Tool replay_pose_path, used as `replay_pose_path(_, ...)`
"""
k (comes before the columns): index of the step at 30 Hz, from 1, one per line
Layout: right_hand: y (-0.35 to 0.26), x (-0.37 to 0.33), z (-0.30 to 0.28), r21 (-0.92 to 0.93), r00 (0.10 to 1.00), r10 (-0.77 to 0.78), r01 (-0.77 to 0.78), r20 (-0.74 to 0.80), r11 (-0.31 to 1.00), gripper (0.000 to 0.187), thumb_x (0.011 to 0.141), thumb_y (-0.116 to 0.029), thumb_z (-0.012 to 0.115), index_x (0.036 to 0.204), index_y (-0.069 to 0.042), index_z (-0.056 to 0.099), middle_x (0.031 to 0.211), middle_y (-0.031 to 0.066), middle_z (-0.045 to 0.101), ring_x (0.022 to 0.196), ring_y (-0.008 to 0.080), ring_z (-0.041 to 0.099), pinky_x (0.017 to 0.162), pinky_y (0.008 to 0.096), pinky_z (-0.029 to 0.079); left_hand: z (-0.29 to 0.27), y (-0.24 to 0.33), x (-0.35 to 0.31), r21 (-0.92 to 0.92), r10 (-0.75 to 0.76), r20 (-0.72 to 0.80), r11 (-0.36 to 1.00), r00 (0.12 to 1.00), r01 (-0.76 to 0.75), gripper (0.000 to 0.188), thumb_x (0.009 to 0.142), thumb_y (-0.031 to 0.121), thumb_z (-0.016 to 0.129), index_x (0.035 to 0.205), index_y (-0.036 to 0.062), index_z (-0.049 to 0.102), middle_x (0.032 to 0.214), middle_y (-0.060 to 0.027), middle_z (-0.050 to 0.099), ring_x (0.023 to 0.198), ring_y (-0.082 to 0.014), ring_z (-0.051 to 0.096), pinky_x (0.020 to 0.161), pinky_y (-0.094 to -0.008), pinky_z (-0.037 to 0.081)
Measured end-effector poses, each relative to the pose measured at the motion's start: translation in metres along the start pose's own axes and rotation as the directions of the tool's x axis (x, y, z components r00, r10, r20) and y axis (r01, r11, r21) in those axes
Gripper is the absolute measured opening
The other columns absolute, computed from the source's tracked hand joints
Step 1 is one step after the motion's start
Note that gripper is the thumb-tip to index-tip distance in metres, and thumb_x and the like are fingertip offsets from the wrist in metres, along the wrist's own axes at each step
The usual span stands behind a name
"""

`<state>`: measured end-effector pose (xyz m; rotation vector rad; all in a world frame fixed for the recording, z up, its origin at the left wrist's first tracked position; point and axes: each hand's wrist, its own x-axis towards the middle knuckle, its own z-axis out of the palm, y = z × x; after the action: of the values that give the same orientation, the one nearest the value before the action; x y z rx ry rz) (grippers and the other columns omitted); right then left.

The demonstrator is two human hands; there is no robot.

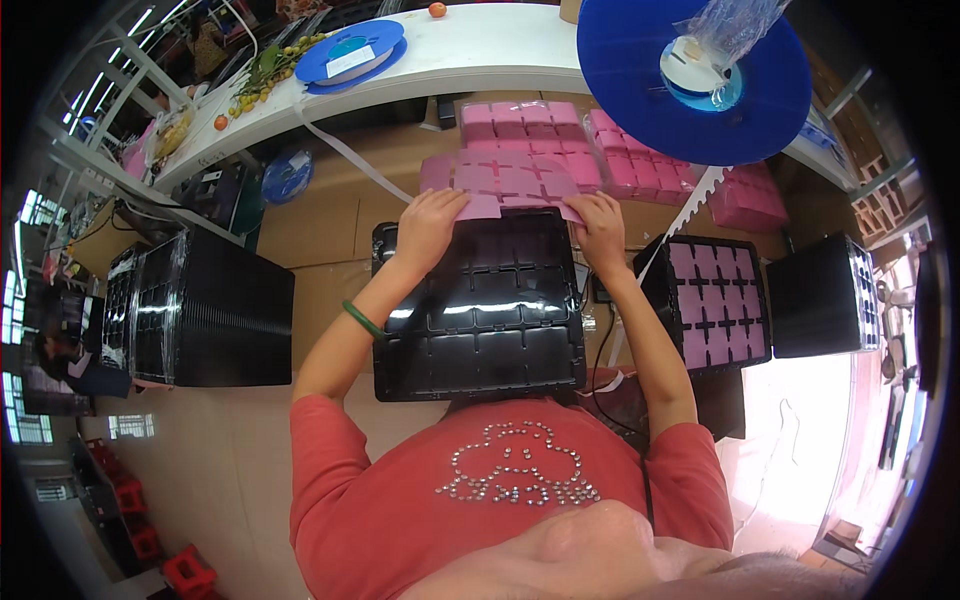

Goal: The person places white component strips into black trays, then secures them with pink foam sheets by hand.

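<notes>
A thin pink sheet with slots cut through it stretches between my two hands at the far edge of a black plastic tray. My left hand has its fingers closed on the sheet's near left corner. At the near right corner, my right hand pinches the same sheet. The glossy tray lies in front of me, divided into several shallow rectangular compartments. Both forearms reach past its sides, and a green bangle is on my left wrist.
Pink packs in clear plastic sit beyond the sheet. To the right stands a black tray filled with pink pieces; to the left, wrapped stacked black trays. A large blue reel and another blue reel are at the white shelf.
</notes>
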<state>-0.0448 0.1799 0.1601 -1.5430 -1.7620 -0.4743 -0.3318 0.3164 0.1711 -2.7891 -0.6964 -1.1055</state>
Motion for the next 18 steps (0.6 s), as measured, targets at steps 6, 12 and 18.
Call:
replay_pose_path(6,-0.056,-0.072,-0.026,0.136,0.984,-0.009,-0.015,0.176,0.991,0.039,0.069,0.001,0.068,0.106,-0.008,0.067,0.107,0.0072,0.068,0.111,0.0261,0.060,0.107,0.0451,0.038,-0.049,0.028,-0.091,-0.073,-0.076,0.089,0.994,0.993,0.082,0.033,0.084,0.000,0.059,0.115,0.0061,0.067,0.122,-0.0118,0.066,0.118,-0.0278,0.061,0.097,-0.0397,0.051)
replay_pose_path(12,-0.091,-0.110,-0.040,0.156,0.950,-0.027,-0.023,0.312,0.988,0.039,0.069,-0.001,0.069,0.107,-0.008,0.067,0.120,0.0066,0.065,0.122,0.0288,0.053,0.108,0.0481,0.037,-0.069,0.045,-0.155,-0.065,-0.135,0.102,0.988,0.986,0.142,0.027,0.085,0.000,0.059,0.110,0.0035,0.068,0.117,-0.0123,0.069,0.111,-0.0281,0.066,0.092,-0.0378,0.054)
replay_pose_path(18,-0.104,-0.131,-0.054,0.148,0.934,0.034,-0.092,0.355,0.985,0.039,0.070,-0.001,0.068,0.108,-0.009,0.069,0.127,0.0066,0.062,0.124,0.0315,0.050,0.107,0.0469,0.037,-0.091,0.078,-0.182,-0.041,-0.199,0.071,0.979,0.977,0.202,0.024,0.083,0.000,0.063,0.106,0.0040,0.069,0.108,-0.0108,0.072,0.103,-0.0261,0.069,0.090,-0.0371,0.055)
